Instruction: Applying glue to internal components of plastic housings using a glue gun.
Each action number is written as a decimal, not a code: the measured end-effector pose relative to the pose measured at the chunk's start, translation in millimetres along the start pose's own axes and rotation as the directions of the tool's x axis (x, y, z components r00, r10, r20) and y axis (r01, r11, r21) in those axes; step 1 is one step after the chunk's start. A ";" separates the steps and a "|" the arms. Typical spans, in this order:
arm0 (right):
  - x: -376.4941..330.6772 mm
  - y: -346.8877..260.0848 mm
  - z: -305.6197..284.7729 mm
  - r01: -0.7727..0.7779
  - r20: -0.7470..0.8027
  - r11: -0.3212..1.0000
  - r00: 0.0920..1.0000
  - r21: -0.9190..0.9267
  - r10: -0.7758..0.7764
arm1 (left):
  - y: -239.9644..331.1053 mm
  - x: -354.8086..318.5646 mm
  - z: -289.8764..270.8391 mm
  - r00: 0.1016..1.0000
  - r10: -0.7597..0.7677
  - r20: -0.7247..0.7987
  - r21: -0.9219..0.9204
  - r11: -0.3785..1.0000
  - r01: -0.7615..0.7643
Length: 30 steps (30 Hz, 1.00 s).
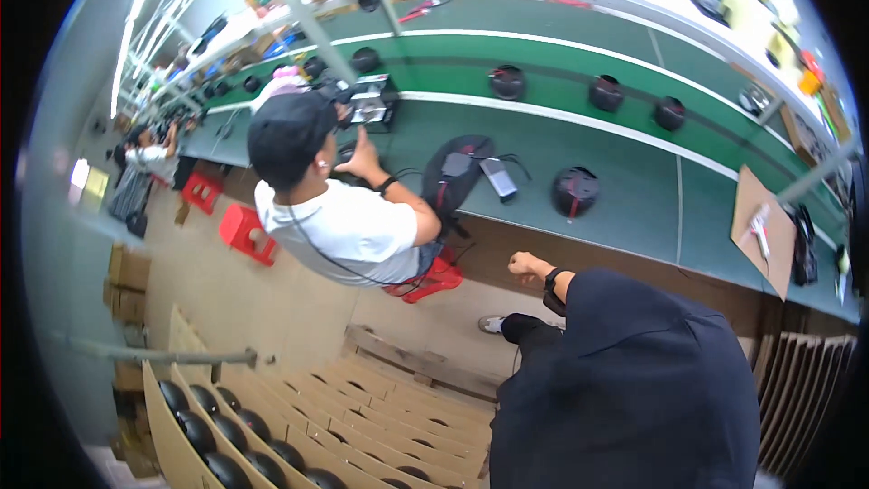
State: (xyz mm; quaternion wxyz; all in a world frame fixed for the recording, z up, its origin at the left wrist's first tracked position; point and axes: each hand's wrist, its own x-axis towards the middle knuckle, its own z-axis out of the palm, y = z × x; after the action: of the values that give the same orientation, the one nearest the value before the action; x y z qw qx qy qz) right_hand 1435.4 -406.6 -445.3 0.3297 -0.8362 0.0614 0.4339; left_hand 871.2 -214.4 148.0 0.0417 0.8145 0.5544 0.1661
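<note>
My left hand hangs low beside the bench front, over the floor, with a dark watch on its wrist. Its fingers are curled in loosely, and no object shows in them. The nearest things on the green bench are a dark round helmet-like shell with a red strip, and a small grey box-shaped device next to a black bag. My right hand is out of sight; my dark clothing fills the lower right.
A seated co-worker in a white shirt works at the bench. Red stools stand behind. A cardboard divider box with black round shells is at lower left. Several dark shells sit along the raised shelf. A white hot-glue-gun-like tool lies on cardboard at right.
</note>
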 end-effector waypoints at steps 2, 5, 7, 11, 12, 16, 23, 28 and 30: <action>-30.5 34.4 -8.8 0.071 -0.043 0.992 0.997 0.107 -0.067 | -18.8 -1.9 -3.2 0.998 0.050 0.049 -0.034 0.998 -0.049; -84.2 85.1 -14.9 0.068 0.050 0.997 0.997 -0.021 -0.067 | -39.1 -0.9 0.2 0.981 0.178 0.072 -0.068 0.982 -0.173; -122.3 120.7 -11.4 0.057 0.157 0.977 0.987 -0.205 -0.025 | -45.7 -3.2 6.7 0.959 0.278 0.051 -0.074 0.959 -0.274; -199.7 205.4 -11.9 -0.063 0.146 0.994 0.986 -0.087 0.075 | -49.0 -10.9 20.0 0.920 0.383 0.086 -0.166 0.916 -0.365; -216.6 225.9 -13.6 -0.087 0.118 0.995 0.989 -0.039 0.091 | -49.3 -14.2 22.9 0.914 0.396 0.089 -0.182 0.909 -0.376; -260.1 295.3 -10.6 -0.191 0.003 0.972 0.981 0.133 0.192 | -46.6 -23.9 28.6 0.897 0.437 0.063 -0.238 0.880 -0.412; -286.0 356.6 25.2 -0.031 -0.217 0.988 0.974 0.153 0.064 | -22.1 -36.4 36.7 0.858 0.508 0.078 -0.282 0.837 -0.469; -322.7 383.5 -10.7 -0.214 -0.179 0.859 0.927 0.466 0.328 | 8.9 -45.1 36.7 0.849 0.523 0.073 -0.309 0.822 -0.479; -333.9 397.8 -33.7 -0.222 -0.169 0.881 0.934 0.419 0.316 | 23.1 -50.1 38.4 0.855 0.513 0.073 -0.324 0.823 -0.466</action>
State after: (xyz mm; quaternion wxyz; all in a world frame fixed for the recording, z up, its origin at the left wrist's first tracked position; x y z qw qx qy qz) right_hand 1098.2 -796.6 -374.1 0.4172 -0.7809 0.3014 0.3539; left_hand 887.3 -264.6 106.5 0.1619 0.9245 0.2900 0.1871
